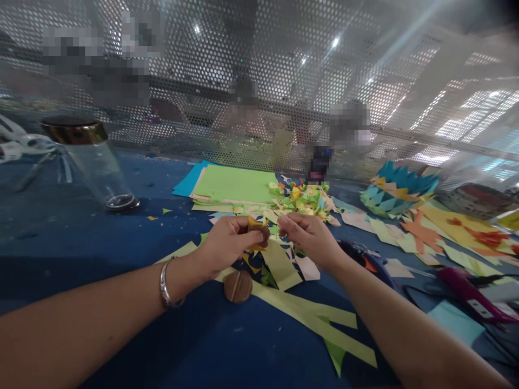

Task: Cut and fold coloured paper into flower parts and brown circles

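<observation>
My left hand (225, 243), with a silver bangle on its wrist, pinches a small brown cardboard disc (263, 235) edged with yellow paper (252, 221). Just to the right, my right hand (310, 237) is closed with thumb and fingertips together; whatever is between them is too small to make out. A gap separates the fingertips from the disc. On the blue table below lies a second round cardboard disc (238, 287). Pale green paper strips (284, 265) and small scraps lie under and around both hands.
Behind my hands lie stacked green sheets (241, 183) and a heap of cut paper bits (306, 200). A clear bottle (95, 167) stands at left. To the right are a paper crown (399, 189), an orange cut-out (421, 232), a magenta tool (472, 294) and dark cables. Perforated metal closes the back.
</observation>
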Available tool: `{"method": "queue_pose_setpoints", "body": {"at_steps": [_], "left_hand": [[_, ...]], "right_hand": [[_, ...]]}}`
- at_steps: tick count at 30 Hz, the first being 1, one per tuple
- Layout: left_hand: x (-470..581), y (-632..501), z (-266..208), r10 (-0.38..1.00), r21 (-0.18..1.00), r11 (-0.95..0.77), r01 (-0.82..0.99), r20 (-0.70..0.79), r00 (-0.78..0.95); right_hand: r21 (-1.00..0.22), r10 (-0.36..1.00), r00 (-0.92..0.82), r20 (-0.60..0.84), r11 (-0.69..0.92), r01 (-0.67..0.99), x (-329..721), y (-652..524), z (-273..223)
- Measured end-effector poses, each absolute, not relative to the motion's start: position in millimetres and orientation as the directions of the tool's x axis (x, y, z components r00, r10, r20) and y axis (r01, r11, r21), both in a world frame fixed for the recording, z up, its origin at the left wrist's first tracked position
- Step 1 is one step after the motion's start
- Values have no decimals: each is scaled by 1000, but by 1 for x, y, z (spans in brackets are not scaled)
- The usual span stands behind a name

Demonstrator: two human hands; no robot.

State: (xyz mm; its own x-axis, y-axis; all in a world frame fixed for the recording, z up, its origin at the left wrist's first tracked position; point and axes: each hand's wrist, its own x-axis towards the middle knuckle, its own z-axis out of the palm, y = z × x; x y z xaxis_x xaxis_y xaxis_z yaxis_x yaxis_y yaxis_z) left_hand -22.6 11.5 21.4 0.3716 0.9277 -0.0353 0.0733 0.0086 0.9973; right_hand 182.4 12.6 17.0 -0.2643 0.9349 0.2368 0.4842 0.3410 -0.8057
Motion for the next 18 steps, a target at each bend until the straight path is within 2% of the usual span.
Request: {"method": "queue_pose_setpoints", "body": {"at_steps": [5, 9, 15, 18], "left_hand": [[-23, 10, 21, 902, 984, -57, 168, -22, 432], [-25, 8, 17, 890, 978, -98, 186, 2, 456], [-24, 8, 15, 904, 998, -64, 2, 57, 424], [-23, 7, 13, 922, 999, -20, -45, 36, 386]], "right_hand": [[-825, 913, -322, 251, 376, 423, 180, 11, 17], [-813, 909, -335, 248, 384, 438, 176, 8, 16], [-833, 920, -266, 289, 379, 404, 175, 9, 14], [-852, 919, -231, 319, 385, 354, 174, 8, 13]]}}
